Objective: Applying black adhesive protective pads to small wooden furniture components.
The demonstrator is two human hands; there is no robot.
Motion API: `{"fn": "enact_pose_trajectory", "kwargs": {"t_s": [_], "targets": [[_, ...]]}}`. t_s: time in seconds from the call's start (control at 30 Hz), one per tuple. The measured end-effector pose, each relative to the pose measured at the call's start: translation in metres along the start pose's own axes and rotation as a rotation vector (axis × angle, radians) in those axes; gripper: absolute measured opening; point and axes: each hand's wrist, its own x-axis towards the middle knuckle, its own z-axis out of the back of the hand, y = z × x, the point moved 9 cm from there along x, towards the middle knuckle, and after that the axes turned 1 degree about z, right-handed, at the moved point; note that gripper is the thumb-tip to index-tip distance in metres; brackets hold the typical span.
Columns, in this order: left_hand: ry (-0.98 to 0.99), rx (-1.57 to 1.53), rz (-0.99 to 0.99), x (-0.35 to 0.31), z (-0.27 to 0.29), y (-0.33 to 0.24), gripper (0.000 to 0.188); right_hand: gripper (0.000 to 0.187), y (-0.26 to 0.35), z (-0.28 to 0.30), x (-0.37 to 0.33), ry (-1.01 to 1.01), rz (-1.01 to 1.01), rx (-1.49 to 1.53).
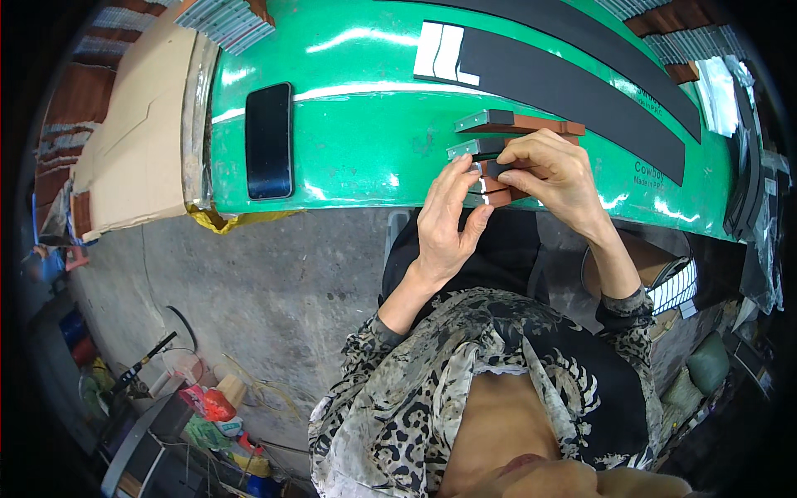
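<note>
At the near edge of the green tabletop [357, 149], my left hand [446, 217] has its fingers closed around the end of a brown block with a black end [496, 196]. My right hand [550, 173] meets it from the other side, thumb and forefinger pinching a small black strip [496, 168] against the block. Just beyond my fingers lie a brown bar with a black and metallic end [531, 124] and a second metallic-ended piece [475, 148], partly covered by my hands.
A black phone [270, 141] lies to the left, beside a cardboard sheet [141, 124]. Two long black strips [564, 95] stretch across the far right, one with a white patch. Stacks of metallic-ended brown bars [228, 23] stand at the far corners. Coloured bags [217, 405] lie on the floor.
</note>
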Motion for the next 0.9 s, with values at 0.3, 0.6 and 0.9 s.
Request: {"fn": "enact_pose_trajectory", "kwargs": {"t_s": [0.3,0.6,0.9], "targets": [[-0.005,-0.011,0.070,-0.0018,0.0025,-0.0023,0.039,0.022,0.0012,0.0005,0.0016,0.004,0.001,0.000],[0.001,-0.002,0.071,-0.0014,0.0016,-0.0027,0.038,0.022,-0.0009,-0.0013,0.0022,0.007,-0.012,0.029],[-0.006,-0.009,0.060,-0.0016,0.0019,-0.0035,0.038,0.021,0.0043,-0.0008,0.0055,0.024,0.028,-0.014]]}}
